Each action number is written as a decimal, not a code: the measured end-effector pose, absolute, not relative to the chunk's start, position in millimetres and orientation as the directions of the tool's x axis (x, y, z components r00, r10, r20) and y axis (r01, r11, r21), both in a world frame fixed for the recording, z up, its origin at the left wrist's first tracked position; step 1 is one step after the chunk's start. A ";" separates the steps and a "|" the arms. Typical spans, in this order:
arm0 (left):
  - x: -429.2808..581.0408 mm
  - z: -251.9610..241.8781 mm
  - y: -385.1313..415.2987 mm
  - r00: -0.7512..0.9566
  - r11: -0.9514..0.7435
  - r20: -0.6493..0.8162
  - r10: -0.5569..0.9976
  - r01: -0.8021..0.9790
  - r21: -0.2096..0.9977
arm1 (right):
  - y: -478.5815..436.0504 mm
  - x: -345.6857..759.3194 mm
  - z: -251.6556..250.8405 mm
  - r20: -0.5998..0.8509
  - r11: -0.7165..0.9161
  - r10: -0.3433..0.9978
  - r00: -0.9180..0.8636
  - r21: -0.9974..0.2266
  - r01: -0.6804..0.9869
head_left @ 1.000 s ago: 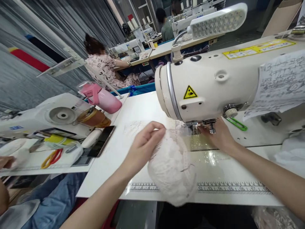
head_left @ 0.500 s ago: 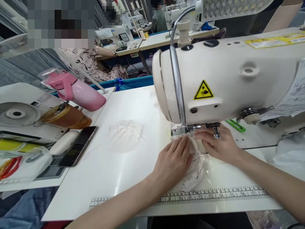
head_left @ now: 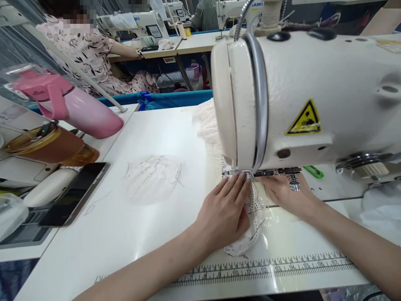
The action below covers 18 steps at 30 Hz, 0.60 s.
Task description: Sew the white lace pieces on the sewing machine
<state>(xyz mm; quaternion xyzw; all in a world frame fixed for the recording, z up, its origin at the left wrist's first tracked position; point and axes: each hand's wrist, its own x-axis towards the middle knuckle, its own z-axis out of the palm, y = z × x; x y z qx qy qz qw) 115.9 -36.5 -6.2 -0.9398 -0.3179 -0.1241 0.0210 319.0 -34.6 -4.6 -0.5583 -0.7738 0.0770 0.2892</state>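
Note:
My left hand [head_left: 226, 211] lies flat with fingers stretched out on a white lace piece [head_left: 250, 234], pressing it to the table just before the presser foot [head_left: 247, 173] of a cream sewing machine [head_left: 307, 96]. My right hand [head_left: 285, 192] rests on the same lace under the machine head, fingers extended and partly hidden by the machine. More lace [head_left: 208, 125] trails behind the needle area.
A second lace piece [head_left: 153, 177] lies left on the white table [head_left: 125, 234]. Further left are a dark phone [head_left: 75, 194], a brown bottle [head_left: 50, 146] and a pink bottle [head_left: 75, 110]. A ruler strip [head_left: 282, 267] runs along the front edge. Other people sit at machines behind.
My left hand brought the lace down from a loose bundle and flattened it at the presser foot. My head moved closer and lower; both hands have settled on the fabric.

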 end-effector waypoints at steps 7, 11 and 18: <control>115.9 -8.1 -30.7 0.760 -0.797 0.270 0.591 0.601 0.053 | -34.2 318.1 -0.9 0.328 0.355 0.920 -0.216 -0.458 0.815; 116.4 -9.6 -30.6 0.753 -0.795 0.288 0.592 0.605 0.052 | -33.2 320.7 0.9 0.366 0.443 0.885 -0.287 -0.475 0.760; 116.7 -11.3 -31.9 0.756 -0.796 0.300 0.582 0.604 0.021 | -32.9 327.4 -13.5 0.464 0.507 0.830 -0.308 -0.402 0.762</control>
